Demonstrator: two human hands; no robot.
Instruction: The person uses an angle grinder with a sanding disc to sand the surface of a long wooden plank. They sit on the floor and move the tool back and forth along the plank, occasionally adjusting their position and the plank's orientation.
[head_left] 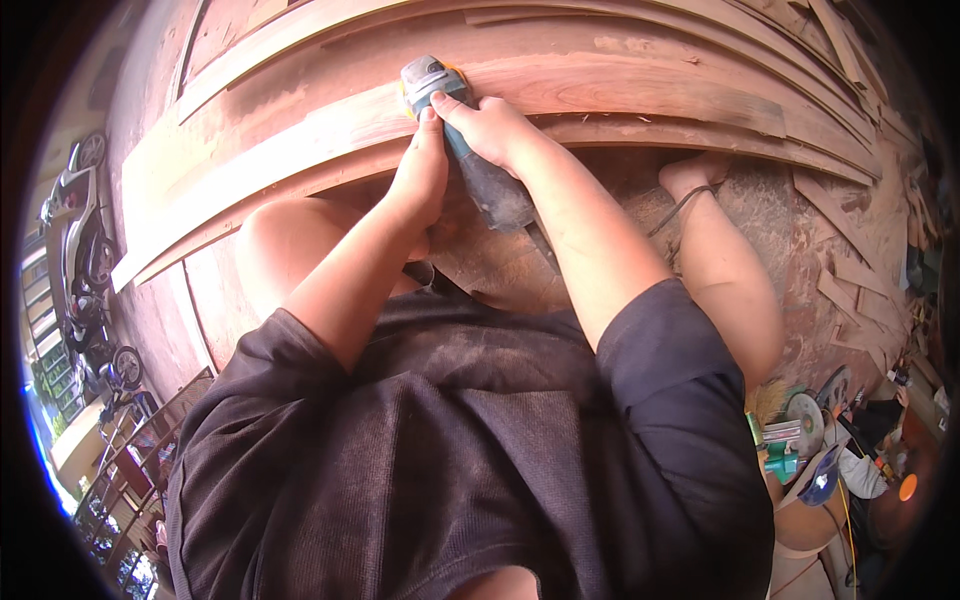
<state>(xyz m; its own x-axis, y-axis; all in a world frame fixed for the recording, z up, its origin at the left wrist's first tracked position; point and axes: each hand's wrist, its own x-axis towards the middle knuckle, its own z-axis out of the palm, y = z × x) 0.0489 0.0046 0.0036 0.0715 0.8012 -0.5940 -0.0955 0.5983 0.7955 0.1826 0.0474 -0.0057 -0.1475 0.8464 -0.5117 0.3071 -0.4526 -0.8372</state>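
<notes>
Teal and grey plastic makes the body of the power tool (490,190), which lies between the two hands and slants from its head, just ahead of the thumbs, back toward the person. The right hand (490,130) is closed around this body from the right side, with its thumb laid along the top, near the head. Its forearm stretches forward and inward, the elbow a little bent. The left hand (425,170) stands on its edge at the left side of the tool, thumb pointing forward and touching it close behind the head; its other fingers are hidden, so I cannot tell how tightly they are folded. Both wrists are near to each other, and the forearms make a narrow arch.

If there is some writing on the tool, it is too small and dusty to be read.

Under and ahead of the hands, a wide wooden board (640,85) runs from left to right, with the tool's head over it. The person's right leg (735,280) is bent to the right of the right hand, and farther right lie wood scraps (850,290). Well to the left of the left hand stands a motorbike (85,235).
</notes>
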